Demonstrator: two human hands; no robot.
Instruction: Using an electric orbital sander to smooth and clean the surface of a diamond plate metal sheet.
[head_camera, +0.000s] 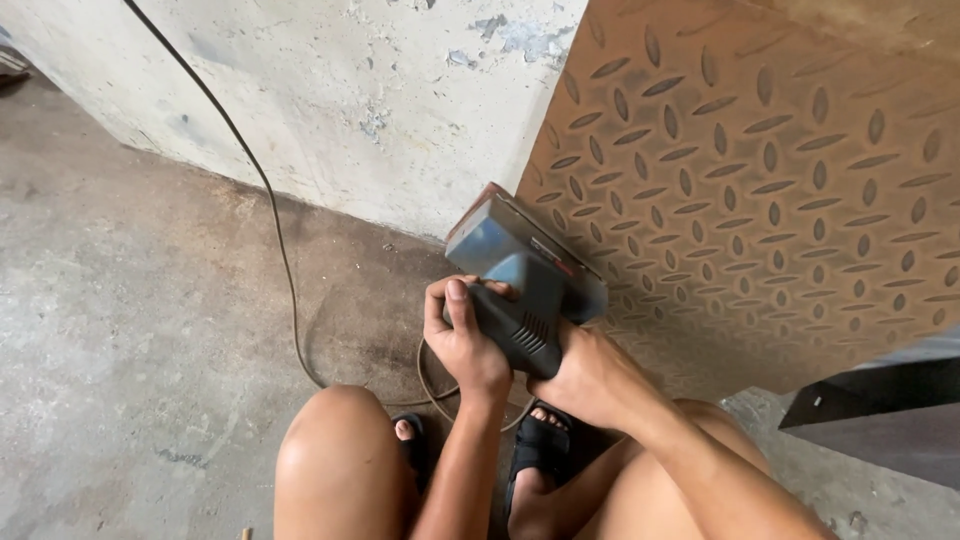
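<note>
Rusty steel: the checker plate (770, 190) fills the right of your view, brown, patterned with raised oval treads, leaning upright against the wall (350, 100).
Sander: the grey-blue electric sander (525, 275) sits just in front of your knees, its flat pad pressed against the lower left edge of the plate.
Your left hand: your left hand (462, 335) wraps the sander's dark body from the left, fingers curled over the front, thumb lying up along the top.
Your right hand: your right hand (590, 375) clasps the rear of the handle from below; its fingers are closed around it, mostly hidden under the tool.
Cable: a thin dark cable (275, 215) runs down the wall, across the concrete floor (130, 330), and loops near your feet.
Stance: you squat, bare knees up, black sandals (540, 445) on your feet.
Wall: pale plaster, chipped and flaking.
</note>
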